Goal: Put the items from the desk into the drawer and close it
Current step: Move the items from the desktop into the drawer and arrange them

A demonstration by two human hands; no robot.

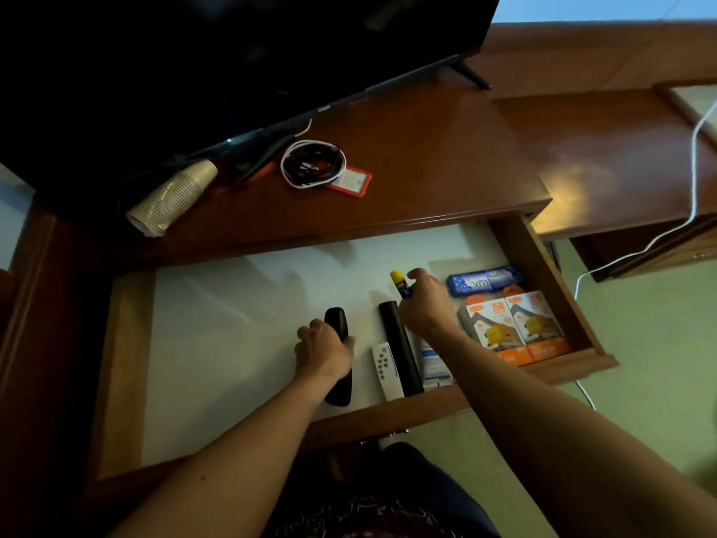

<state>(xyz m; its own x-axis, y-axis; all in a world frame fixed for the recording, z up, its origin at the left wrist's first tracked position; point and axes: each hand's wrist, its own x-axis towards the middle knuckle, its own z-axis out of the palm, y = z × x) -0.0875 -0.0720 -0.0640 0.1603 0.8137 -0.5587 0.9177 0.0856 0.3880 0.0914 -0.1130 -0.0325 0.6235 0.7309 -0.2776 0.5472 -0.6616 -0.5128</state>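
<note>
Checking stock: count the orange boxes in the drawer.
2: the left orange box and the right orange box stand touching in the drawer's right end. Others may be hidden.

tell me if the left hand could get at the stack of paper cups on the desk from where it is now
Probably yes, once it lets go. The left hand is down in the open drawer on a black remote. The paper cups lie on the desk above, with nothing between.
</note>
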